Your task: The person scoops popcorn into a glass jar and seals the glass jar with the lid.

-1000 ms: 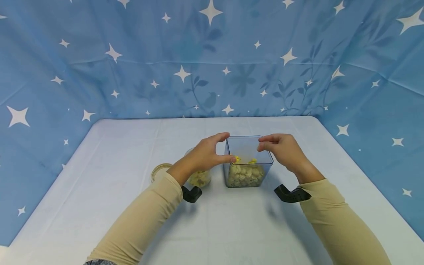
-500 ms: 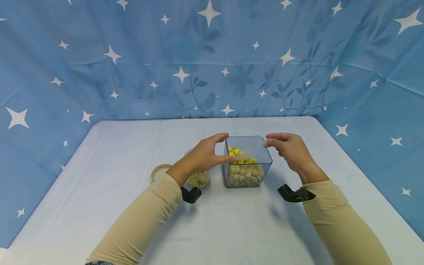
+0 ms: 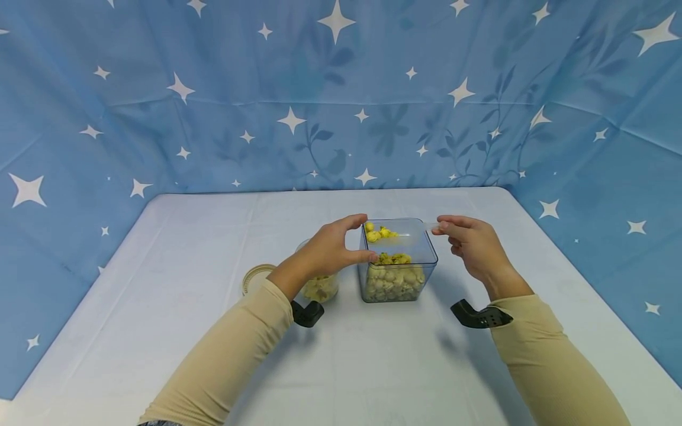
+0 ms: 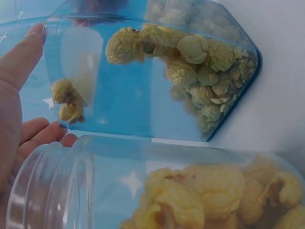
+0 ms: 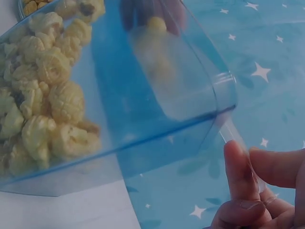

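A clear square container (image 3: 430,269) holds pale yellow popcorn (image 3: 395,284) in its lower part. My left hand (image 3: 334,241) grips its left side, thumb at the near rim and fingers by the far corner. Between thumb and fingers, my right hand (image 3: 469,239) pinches the thin handle of a translucent scoop (image 5: 167,95), just off the container's right rim. The scoop's bowl lies inside the container's upper part, above the main heap, with a few popcorn pieces (image 3: 379,232) on it. In the left wrist view the scoop (image 4: 78,52) shows through the wall.
A clear round jar (image 4: 112,164) with popcorn in it stands left of the container, partly behind my left hand and forearm. A gold-rimmed lid (image 3: 257,276) lies left of the jar. White cloth (image 3: 330,367) covers the table; a blue starred curtain (image 3: 213,118) hangs behind.
My right hand has moved right, from over the container's rim to just outside it. The scoop has risen off the heap, bringing popcorn pieces into sight. My left hand stays put.
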Demonstrator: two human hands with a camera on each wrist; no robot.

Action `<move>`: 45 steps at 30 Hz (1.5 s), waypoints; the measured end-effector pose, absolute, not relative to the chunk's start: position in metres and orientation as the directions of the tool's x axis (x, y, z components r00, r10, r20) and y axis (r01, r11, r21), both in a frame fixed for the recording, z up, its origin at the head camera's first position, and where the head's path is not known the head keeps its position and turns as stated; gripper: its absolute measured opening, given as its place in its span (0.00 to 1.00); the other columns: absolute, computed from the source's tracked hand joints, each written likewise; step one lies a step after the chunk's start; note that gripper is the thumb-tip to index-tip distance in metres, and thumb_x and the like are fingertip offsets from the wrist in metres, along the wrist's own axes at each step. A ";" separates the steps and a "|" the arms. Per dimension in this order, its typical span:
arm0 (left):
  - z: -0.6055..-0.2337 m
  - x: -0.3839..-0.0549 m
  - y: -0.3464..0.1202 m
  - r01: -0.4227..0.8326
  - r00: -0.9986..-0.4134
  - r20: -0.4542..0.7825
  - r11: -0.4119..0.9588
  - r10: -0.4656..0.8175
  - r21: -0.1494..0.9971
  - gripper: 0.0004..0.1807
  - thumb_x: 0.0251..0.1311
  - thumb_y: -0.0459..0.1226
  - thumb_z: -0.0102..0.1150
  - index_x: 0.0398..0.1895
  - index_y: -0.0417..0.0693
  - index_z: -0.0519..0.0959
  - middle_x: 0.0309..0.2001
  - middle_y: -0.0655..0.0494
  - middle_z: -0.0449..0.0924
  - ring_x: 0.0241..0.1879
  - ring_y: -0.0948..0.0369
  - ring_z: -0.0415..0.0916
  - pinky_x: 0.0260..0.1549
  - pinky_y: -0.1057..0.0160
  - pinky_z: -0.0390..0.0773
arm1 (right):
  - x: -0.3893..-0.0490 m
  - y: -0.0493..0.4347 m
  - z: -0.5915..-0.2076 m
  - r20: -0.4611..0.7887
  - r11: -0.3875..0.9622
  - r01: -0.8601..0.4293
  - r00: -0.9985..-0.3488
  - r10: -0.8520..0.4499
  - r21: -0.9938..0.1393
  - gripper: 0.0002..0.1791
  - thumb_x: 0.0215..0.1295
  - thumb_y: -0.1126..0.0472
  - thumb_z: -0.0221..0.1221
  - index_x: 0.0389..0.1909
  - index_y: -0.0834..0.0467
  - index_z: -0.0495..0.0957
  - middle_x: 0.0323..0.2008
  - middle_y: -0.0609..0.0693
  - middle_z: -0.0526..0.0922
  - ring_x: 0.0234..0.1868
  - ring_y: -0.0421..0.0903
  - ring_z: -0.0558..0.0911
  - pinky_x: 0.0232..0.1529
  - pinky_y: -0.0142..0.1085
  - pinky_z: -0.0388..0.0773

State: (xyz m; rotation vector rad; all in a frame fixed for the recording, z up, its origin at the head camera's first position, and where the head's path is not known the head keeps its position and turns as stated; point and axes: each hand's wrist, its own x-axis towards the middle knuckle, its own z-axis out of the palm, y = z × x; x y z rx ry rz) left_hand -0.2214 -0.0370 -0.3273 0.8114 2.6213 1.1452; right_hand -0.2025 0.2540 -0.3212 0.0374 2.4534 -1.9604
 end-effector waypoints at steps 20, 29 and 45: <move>-0.328 -0.221 -0.037 0.403 -0.842 0.052 0.561 0.538 0.723 0.48 0.60 0.55 0.69 0.79 0.52 0.58 0.75 0.57 0.61 0.73 0.57 0.59 0.68 0.49 0.63 | -0.202 0.251 -0.324 0.020 0.139 -0.015 -0.999 0.030 -0.990 0.13 0.78 0.61 0.52 0.55 0.63 0.75 0.32 0.38 0.84 0.29 0.42 0.63 0.29 0.31 0.62; -0.327 -0.221 -0.036 0.406 -0.839 0.055 0.554 0.542 0.727 0.48 0.60 0.54 0.69 0.79 0.52 0.57 0.75 0.57 0.60 0.73 0.57 0.58 0.68 0.49 0.63 | -0.203 0.250 -0.325 0.039 0.206 -0.037 -0.999 0.009 -0.978 0.20 0.77 0.60 0.53 0.60 0.71 0.72 0.32 0.38 0.84 0.33 0.44 0.66 0.32 0.32 0.65; -0.327 -0.220 -0.036 0.402 -0.841 0.049 0.562 0.539 0.723 0.48 0.60 0.54 0.69 0.79 0.52 0.57 0.75 0.56 0.60 0.73 0.56 0.58 0.68 0.49 0.62 | -0.202 0.257 -0.328 0.027 0.108 -0.031 -0.999 -0.037 -0.994 0.08 0.77 0.62 0.52 0.50 0.57 0.77 0.32 0.40 0.84 0.29 0.42 0.64 0.30 0.31 0.64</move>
